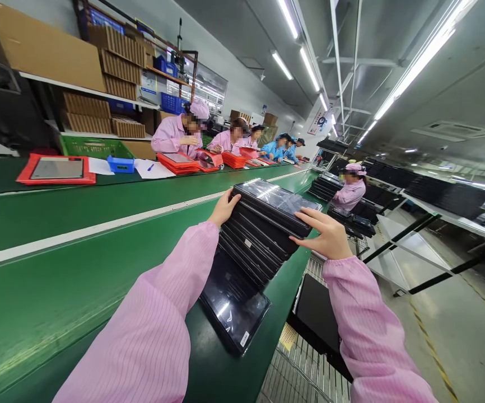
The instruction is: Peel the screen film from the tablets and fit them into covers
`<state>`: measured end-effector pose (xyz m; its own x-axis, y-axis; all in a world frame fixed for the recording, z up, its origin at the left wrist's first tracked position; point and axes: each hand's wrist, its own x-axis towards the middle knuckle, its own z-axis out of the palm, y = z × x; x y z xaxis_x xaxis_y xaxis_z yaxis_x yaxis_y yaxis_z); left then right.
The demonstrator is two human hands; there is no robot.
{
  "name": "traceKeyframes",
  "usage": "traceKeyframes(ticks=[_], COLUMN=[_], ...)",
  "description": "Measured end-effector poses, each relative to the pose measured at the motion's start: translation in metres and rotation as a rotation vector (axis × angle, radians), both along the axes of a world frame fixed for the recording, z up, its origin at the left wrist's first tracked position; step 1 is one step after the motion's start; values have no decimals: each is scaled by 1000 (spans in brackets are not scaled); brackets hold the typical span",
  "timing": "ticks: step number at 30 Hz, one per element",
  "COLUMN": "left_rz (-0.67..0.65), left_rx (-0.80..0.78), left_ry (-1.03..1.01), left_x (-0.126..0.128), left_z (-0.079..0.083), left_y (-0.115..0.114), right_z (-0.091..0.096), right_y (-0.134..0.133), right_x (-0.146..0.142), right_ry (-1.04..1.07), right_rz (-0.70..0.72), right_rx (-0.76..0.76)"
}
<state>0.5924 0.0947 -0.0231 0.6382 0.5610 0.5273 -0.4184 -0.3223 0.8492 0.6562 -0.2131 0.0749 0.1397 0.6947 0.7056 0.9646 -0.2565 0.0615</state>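
Note:
A stack of black trays (263, 229) rests on the green conveyor belt (78, 263), leaning and fanned out toward me. My left hand (224, 208) presses the stack's far left corner, fingers closed against the side. On the near right side my right hand (325, 235) grips the top tray with fingers flat along its edge. A clear plastic film covers the top tray. One black tray (234, 305) lies flat at the base of the stack near the belt's edge. Both my arms wear pink striped sleeves.
Across the belt, several workers in pink coats (175, 134) handle red trays (179, 163); a red tray with a panel (56, 169) lies at left. A wire cart (305, 358) with a black tray stands below right. Another worker (349, 190) sits beside more black stacks (324, 187).

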Motion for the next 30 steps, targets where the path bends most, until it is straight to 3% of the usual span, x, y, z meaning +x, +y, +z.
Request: traceKeyframes(ticks=[9, 13, 18, 22, 26, 30], left_rz=[1, 18, 68, 208, 342, 361], left_rx=[71, 62, 13, -60, -139, -150], left_ry=[32, 30, 32, 36, 46, 62], left_x=[-8, -7, 0, 8, 13, 14], left_z=[3, 2, 0, 2, 5, 9], left_y=[-4, -8, -15, -27, -40, -42], right_z=[-42, -63, -91, -99, -98, -100], right_y=[-22, -23, 10, 43, 53, 52], right_x=[19, 26, 49, 56, 49, 45], right_ry=[465, 540, 717, 801, 814, 808], right_rz=[123, 100, -19, -83, -99, -103], right_rx=[123, 384, 684, 852, 939, 944])
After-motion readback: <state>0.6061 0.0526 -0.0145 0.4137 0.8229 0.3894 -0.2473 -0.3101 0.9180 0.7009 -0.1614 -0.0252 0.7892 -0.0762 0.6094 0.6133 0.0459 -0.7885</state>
